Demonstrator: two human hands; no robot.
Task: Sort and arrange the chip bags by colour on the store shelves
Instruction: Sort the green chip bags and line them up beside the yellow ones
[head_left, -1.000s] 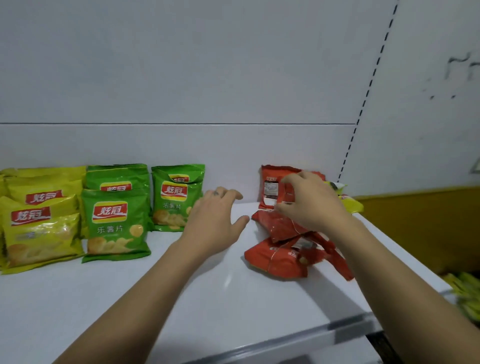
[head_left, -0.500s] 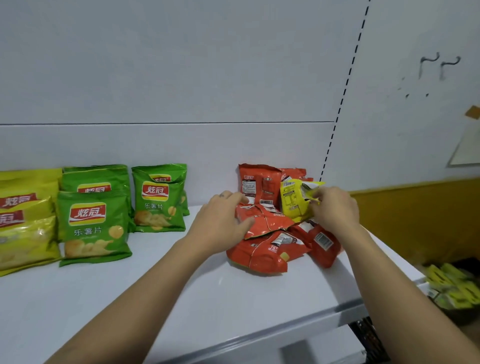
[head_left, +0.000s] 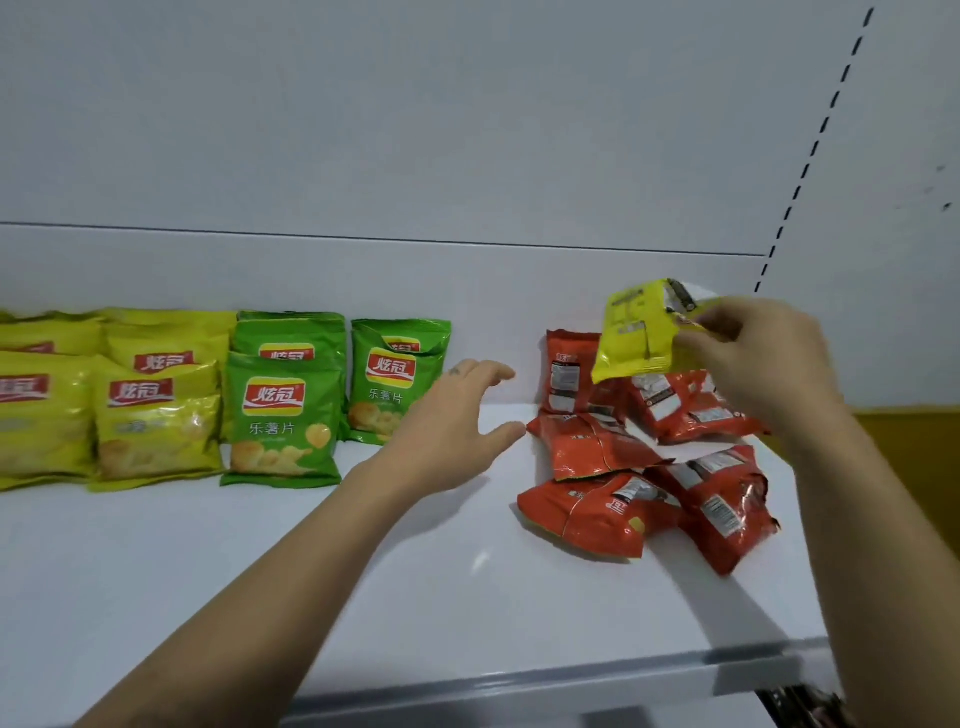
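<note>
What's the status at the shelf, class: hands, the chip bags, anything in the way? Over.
Right hand pinches yellow foil chip bag above red foil bag pile. Left hand open, empty, over white shelf. Green foil bags sit between pile and yellow row.

One head-worn, wide-angle view, close over the shelf.
It looks forward and slightly down from just before the shelf's front edge toward the back wall, taking in the surface across to its right end.

On the shelf, upright bags stand left, jumbled bags right.
</note>
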